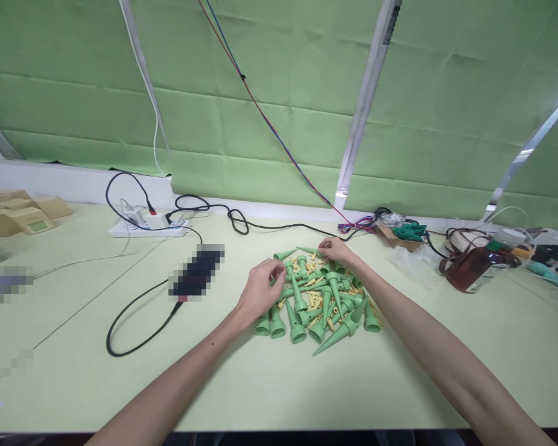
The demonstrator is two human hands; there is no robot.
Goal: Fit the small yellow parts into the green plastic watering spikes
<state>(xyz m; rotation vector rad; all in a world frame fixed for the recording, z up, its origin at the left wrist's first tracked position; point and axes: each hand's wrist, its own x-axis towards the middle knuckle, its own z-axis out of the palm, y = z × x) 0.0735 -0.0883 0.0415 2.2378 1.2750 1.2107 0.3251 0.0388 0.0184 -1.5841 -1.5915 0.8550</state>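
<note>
A heap of green hollow plastic spikes (338, 337) with collared wide ends lies on the table, small yellow plastic pieces (314, 300) mixed among them. At the heap's left edge is my left hand (261, 286), its fingers curled together; whatever they may hold is hidden. My right hand (335, 249) is at the far side of the heap, thumb and fingers closed on the wide end of a green spike (309, 251). That spike's thin tip points left, toward another green spike (285, 254) just beyond my left fingers.
Left of the heap lies a blurred-out dark device (198, 272) with a black cable. A white power strip (149, 228) sits behind it. To the right are a brown bottle (477, 269), a clear plastic bag (415, 263) and a small cardboard box (397, 238). A green-covered wall rises behind.
</note>
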